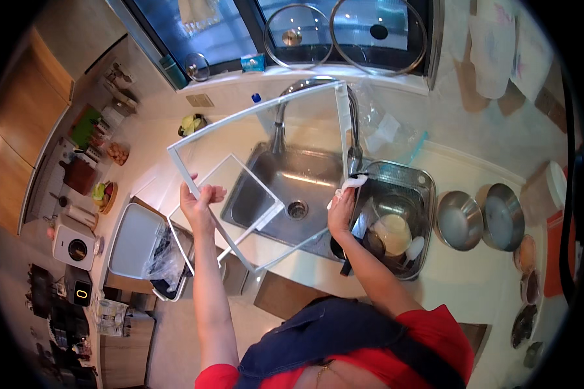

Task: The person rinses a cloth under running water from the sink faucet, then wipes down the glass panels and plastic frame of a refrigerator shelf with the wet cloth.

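Note:
My left hand [200, 204] grips the left edge of a clear panel in a white frame [258, 111], which looks like a refrigerator shelf. The panel is held tilted over the sink. At its right edge, my right hand [341, 211] presses a bunched white cloth [354, 182] against the frame. A smaller white-edged outline [256, 176] shows through and beside the panel; whether it is a second shelf or a reflection I cannot tell. Below lies the stainless steel sink [253, 194] with its drain [297, 209].
A wire-mesh basket [426, 194] with a bowl and utensils sits by my right forearm. Two metal bowls [460, 221] [503, 219] stand to its right. The curved faucet [278, 129] rises behind the panel. At left is a bin [135, 243] with a plastic bag; glass lids [298, 36] lean at the window.

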Tool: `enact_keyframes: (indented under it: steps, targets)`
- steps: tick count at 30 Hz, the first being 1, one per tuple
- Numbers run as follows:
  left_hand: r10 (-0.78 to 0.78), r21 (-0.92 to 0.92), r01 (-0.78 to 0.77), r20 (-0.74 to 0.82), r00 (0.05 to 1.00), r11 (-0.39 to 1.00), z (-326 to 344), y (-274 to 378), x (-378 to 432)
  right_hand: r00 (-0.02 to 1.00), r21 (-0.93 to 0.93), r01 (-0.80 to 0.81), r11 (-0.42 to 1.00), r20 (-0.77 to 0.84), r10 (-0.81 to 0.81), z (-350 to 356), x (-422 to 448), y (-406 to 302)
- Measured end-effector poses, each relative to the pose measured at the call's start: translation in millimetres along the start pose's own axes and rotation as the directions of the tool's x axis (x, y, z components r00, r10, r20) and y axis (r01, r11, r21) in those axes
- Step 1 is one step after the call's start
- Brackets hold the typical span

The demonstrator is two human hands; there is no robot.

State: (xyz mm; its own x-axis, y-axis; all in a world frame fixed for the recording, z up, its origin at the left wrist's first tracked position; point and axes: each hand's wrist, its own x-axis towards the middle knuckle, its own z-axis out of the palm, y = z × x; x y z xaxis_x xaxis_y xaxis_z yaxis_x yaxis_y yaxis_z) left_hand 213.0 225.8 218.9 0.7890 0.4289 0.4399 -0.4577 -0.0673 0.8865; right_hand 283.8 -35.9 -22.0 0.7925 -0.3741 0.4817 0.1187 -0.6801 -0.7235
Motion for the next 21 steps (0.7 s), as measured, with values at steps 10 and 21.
enact_keyframes:
  steps: [10, 21]
  targets:
    - [-0.013, -0.036, 0.013, 0.012, 1.000, 0.999, 3.3, 1.9, -2.3, 0.866, 0.154, -0.471, 0.868, 0.269, 0.422, 10.1, -53.1, -2.3]
    - [0.026, -0.002, -0.026, 0.003, 1.000, 1.000, -9.2, 7.8, -16.5, 0.905, 0.293, 0.420, 0.859, -0.200, -0.375, -85.3, 100.3, -258.1]
